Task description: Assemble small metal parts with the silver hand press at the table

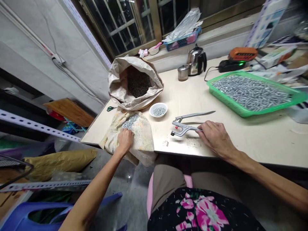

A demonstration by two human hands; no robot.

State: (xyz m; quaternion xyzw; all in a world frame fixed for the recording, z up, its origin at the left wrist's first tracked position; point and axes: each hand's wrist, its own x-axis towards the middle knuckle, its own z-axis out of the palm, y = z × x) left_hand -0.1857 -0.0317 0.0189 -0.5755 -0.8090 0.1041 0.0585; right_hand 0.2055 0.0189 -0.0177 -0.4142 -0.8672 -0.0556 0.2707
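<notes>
My right hand (215, 138) grips the pliers (185, 128) by one handle at twelve o'clock, left hand (125, 139) curled at small metal pieces (130, 122) on the cloth (145, 132) at ten, pinch unclear; tugging that overhanging cloth could spill them.

The pliers (187, 128) are grey metal with a dull, smooth finish. Soft, matt printed cloth (145, 136) lies wrinkled beneath small, shiny metal pieces (130, 122); the same bright metal fills the green tray (227, 102), which is smooth, slightly glossy plastic. The white bowl (151, 112) looks glazed and glossy. Creased, matt paper forms the sack (115, 81). The kettle (193, 61) is polished, mirror-like metal with a black, plastic-looking handle (204, 61). The surface (173, 93) is pale, smooth and wood-like, with a faint sheen. Clear, crinkled plastic makes up the bag (185, 24).
</notes>
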